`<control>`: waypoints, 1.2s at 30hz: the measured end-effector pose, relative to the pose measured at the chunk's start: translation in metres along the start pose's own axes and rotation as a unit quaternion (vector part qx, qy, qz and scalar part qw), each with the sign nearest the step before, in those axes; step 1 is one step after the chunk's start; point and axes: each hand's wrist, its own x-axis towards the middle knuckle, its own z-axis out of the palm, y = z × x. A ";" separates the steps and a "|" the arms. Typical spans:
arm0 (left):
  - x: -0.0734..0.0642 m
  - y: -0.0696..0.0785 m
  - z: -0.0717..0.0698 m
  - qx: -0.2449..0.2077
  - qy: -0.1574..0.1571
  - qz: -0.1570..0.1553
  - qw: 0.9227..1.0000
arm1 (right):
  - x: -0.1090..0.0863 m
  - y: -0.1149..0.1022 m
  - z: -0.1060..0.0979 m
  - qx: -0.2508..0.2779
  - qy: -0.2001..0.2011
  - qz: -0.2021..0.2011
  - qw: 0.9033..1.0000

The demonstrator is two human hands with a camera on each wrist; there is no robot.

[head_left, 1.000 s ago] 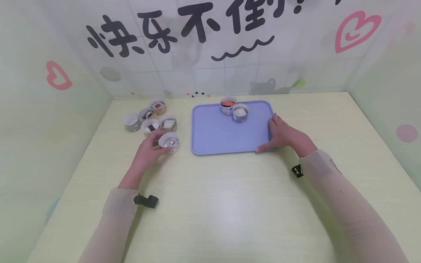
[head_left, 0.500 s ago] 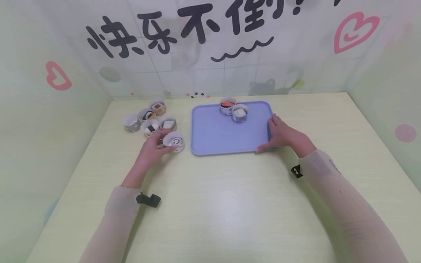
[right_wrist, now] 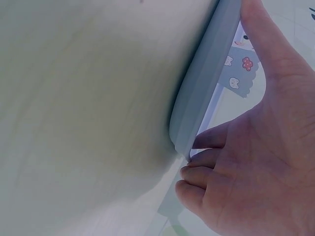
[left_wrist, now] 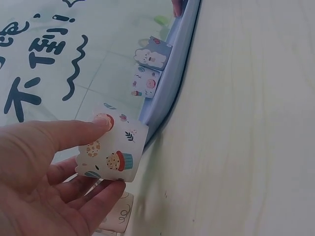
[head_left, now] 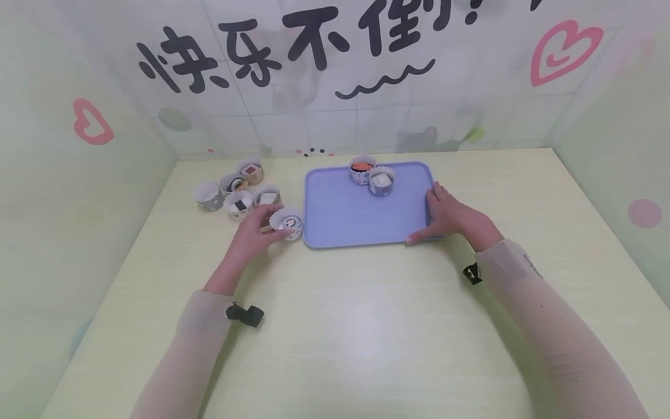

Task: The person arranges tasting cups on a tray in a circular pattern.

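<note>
Now left hand (head_left: 255, 234) pinches cup (head_left: 288, 224) beside tray (head_left: 340, 218); right hand (head_left: 451, 216) grips tray edge.

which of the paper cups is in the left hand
The cup just left of the tray, pinched by the left hand; the other cups stand untouched.

- Back wall (head_left: 335, 105): I read large black hand-drawn characters, 快乐不倒 (head_left: 282, 49), followed by an exclamation mark cut off at the top edge.
- Left wrist view: the same lettering (left_wrist: 34, 73) shows sideways and only in part.
- Paper cups (left_wrist: 113, 150): I see printed pictures only, no readable words.
</note>
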 end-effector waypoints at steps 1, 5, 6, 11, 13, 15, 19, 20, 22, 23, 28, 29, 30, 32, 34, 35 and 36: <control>0.000 0.000 0.000 0.001 0.000 -0.003 1.000 | 0.000 0.000 0.000 -0.001 0.000 0.000 1.000; 0.000 0.003 -0.002 0.001 -0.003 -0.011 1.000 | 0.000 0.000 0.000 -0.002 0.000 0.001 1.000; 0.000 0.004 -0.002 0.001 -0.003 -0.011 1.000 | 0.001 0.000 0.001 -0.002 0.000 0.001 1.000; 0.002 0.010 -0.003 0.007 -0.004 -0.007 1.000 | 0.000 0.000 0.001 -0.003 0.000 0.002 1.000; 0.003 0.013 -0.002 0.011 -0.004 -0.003 1.000 | 0.000 0.000 0.001 -0.003 0.000 0.002 1.000; 0.005 0.015 -0.001 0.014 -0.004 0.003 1.000 | 0.001 0.000 0.001 -0.003 0.000 0.002 1.000; 0.007 0.020 0.003 0.009 -0.006 0.013 1.000 | 0.002 0.001 0.001 -0.003 0.002 -0.001 1.000; 0.008 0.021 0.005 0.007 -0.007 0.015 1.000 | 0.002 0.001 0.002 -0.003 0.003 -0.001 1.000; 0.009 0.023 0.007 0.000 -0.010 0.018 1.000 | 0.002 0.002 0.002 -0.004 0.004 -0.002 1.000; 0.010 0.025 0.008 -0.002 -0.012 0.019 1.000 | 0.002 0.001 0.002 -0.005 0.004 -0.002 1.000; 0.013 0.029 0.015 -0.016 -0.020 0.023 0.999 | 0.001 0.000 0.001 -0.007 0.001 0.001 1.000; 0.014 0.029 0.016 -0.016 -0.021 0.025 0.999 | 0.001 0.000 0.001 -0.008 0.000 0.001 1.000; 0.015 0.030 0.018 -0.018 -0.022 0.026 0.999 | 0.001 0.000 0.001 -0.008 0.000 0.002 1.000; 0.017 0.032 0.020 -0.018 -0.024 0.027 0.999 | 0.002 0.000 0.001 -0.009 -0.001 0.003 1.000; 0.019 0.034 0.023 -0.017 -0.026 0.028 0.999 | 0.002 0.000 0.001 -0.011 -0.001 0.003 1.000; 0.021 0.035 0.025 -0.017 -0.027 0.030 0.999 | 0.002 0.000 0.001 -0.011 0.000 0.003 1.000; 0.022 0.036 0.027 -0.017 -0.029 0.032 0.999 | 0.002 0.000 0.001 -0.011 -0.001 0.003 1.000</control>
